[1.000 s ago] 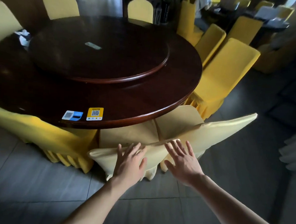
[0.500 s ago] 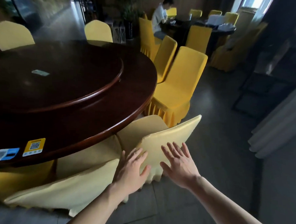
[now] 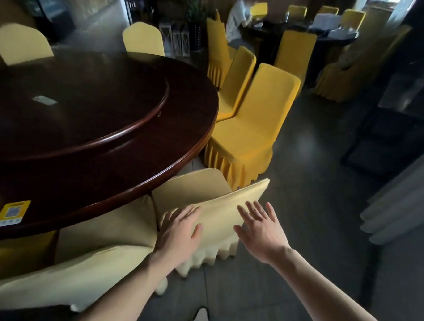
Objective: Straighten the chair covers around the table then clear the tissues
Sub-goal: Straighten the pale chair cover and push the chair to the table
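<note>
A pale yellow chair cover (image 3: 224, 207) drapes a chair tucked at the near right edge of the round dark wood table (image 3: 136, 171). My left hand (image 3: 179, 232) lies flat on the back of that cover, fingers spread. My right hand (image 3: 260, 228) hovers open at the cover's right edge, palm down, holding nothing. A second pale cover (image 3: 59, 285) sits to the left, under my left forearm. No tissues are in sight.
Bright yellow covered chairs (image 3: 253, 128) stand close on the right of the table. A raised turntable (image 3: 73, 109) fills the table's middle; stickers (image 3: 11, 213) sit near its front edge. A person (image 3: 240, 17) sits at a far table. Grey tiled floor (image 3: 302, 194) lies to the right.
The view swung right along the table. Both hands left the nearer pale chair cover and came onto the one to its right; the tissues at the far left went out of sight.
</note>
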